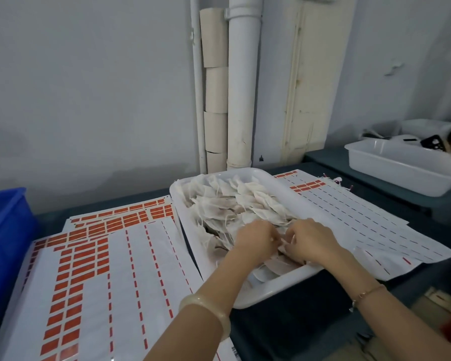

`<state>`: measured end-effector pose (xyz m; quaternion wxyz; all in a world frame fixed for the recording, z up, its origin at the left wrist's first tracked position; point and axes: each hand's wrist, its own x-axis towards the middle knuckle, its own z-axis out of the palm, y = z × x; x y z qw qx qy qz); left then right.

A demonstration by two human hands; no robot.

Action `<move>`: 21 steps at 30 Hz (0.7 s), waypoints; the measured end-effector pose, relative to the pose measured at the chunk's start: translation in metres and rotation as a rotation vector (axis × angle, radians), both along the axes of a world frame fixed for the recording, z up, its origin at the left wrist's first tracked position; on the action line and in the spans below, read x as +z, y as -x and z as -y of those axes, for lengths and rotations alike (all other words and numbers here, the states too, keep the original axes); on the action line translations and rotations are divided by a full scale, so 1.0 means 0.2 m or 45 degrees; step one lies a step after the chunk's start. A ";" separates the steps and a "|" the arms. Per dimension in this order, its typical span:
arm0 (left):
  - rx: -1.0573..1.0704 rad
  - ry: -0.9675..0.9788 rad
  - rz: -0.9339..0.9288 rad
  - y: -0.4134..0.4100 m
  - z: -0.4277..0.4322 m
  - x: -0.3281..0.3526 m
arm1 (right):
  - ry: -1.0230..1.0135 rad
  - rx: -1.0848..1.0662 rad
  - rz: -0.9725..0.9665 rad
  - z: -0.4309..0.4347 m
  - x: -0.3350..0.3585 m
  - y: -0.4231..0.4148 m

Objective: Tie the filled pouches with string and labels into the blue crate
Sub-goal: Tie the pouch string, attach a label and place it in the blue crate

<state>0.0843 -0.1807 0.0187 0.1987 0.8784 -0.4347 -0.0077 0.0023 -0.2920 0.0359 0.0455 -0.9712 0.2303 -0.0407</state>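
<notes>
A white tray (245, 295) in the middle of the table holds a heap of filled white pouches (235, 201) with strings. Both my hands are over the tray's near part, fingers curled and close together. My left hand (255, 238) and my right hand (307, 238) pinch a pouch and its string between them; the fingertips hide the exact grip. Sheets of red labels (84, 259) lie left of the tray. The blue crate (3, 225) stands at the far left edge.
More label sheets (362, 225), mostly peeled, lie right of the tray. A second white tub (401, 168) with dark items sits at the back right on a lower surface. Wall, white pipe (242, 87) and cardboard rolls stand behind the table.
</notes>
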 end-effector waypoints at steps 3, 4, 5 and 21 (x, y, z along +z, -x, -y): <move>0.028 0.118 0.007 -0.03 -0.04 0.06 | -0.092 0.023 0.140 0.00 0.04 0.01; 0.042 0.161 0.021 -0.04 -0.07 0.08 | -0.131 0.051 0.187 -0.01 0.06 0.01; 0.052 0.208 0.032 -0.04 -0.10 0.11 | -0.173 0.083 0.235 -0.03 0.08 0.00; 0.728 0.860 -0.595 -0.13 -1.34 0.21 | -0.844 0.692 0.814 -1.12 0.09 -0.25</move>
